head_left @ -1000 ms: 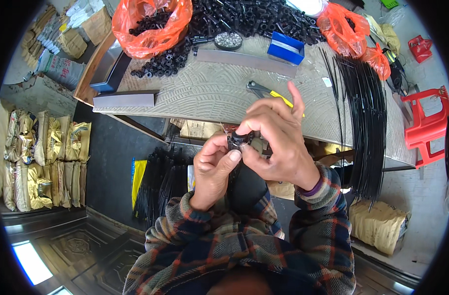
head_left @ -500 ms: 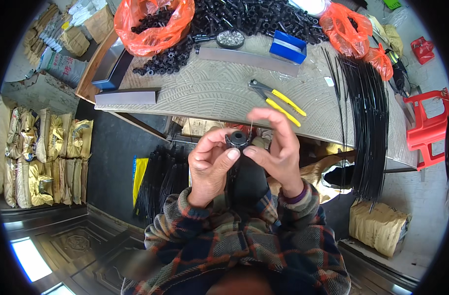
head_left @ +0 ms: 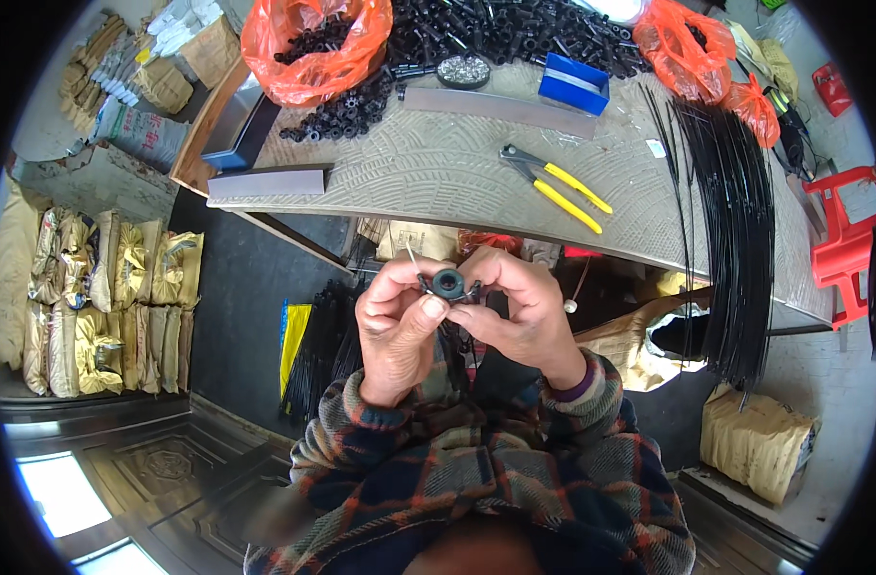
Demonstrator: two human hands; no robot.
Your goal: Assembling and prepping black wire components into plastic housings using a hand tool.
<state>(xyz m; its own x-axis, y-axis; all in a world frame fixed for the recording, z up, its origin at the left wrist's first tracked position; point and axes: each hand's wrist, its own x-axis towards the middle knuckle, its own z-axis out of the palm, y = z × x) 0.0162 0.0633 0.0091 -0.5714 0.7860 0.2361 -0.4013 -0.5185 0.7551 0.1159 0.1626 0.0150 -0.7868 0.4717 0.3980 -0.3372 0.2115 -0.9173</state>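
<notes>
Surface: a worktable (head_left: 428, 168) with a pale, wavy-grained top; its near edge runs just above the hands
Tools: yellow-handled pliers (head_left: 558, 187) lie near the middle of the top, handles pointing right
Strips: one grey metal bar (head_left: 265, 182) at the near left edge; a second grey bar (head_left: 500, 110) further back
Boxes: a blue box (head_left: 574, 83) behind the second bar; a dark tray (head_left: 239, 129) at the left end
Small parts: a heap of black parts (head_left: 476, 34) along the far side; an orange bag (head_left: 313, 48) holds more
Right end: a bundle of long black rods (head_left: 735, 201) hangs over the edge
</notes>
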